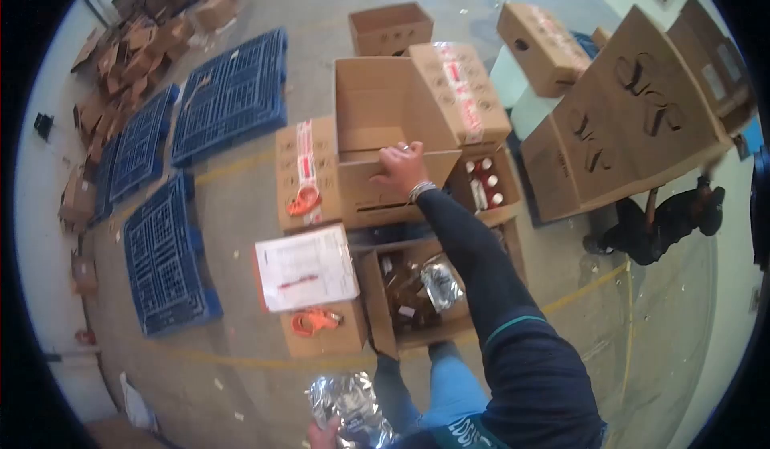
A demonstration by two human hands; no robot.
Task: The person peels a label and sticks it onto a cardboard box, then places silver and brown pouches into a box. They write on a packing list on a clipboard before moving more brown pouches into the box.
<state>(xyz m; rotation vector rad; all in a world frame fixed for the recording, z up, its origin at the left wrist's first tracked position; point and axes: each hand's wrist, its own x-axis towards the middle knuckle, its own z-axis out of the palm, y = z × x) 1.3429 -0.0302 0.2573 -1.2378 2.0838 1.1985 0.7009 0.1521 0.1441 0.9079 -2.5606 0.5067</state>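
Observation:
My right hand (pixel 401 168) grips the near edge of an empty open cardboard box (pixel 385 116), fingers bent over its rim. Low in the view, my left hand (pixel 325 433) holds a crinkled silver foil packet (pixel 349 405) by its side. Just in front of my legs, an open carton (pixel 381 304) holds brown items and another silver packet (pixel 442 284). A clipboard with papers (pixel 305 268) and a red pen lies left of that carton, with an orange tape dispenser (pixel 317 321) below it and a second one (pixel 304 200) above, on a taped box (pixel 311 160).
Bottles with white caps (pixel 485 184) stand in a box at right. Blue pallets (pixel 233 96) lie on the left floor, beyond them piled cardboard (pixel 136 56). At right, a person in dark clothes (pixel 666 220) is beside a large upright carton (pixel 618 120).

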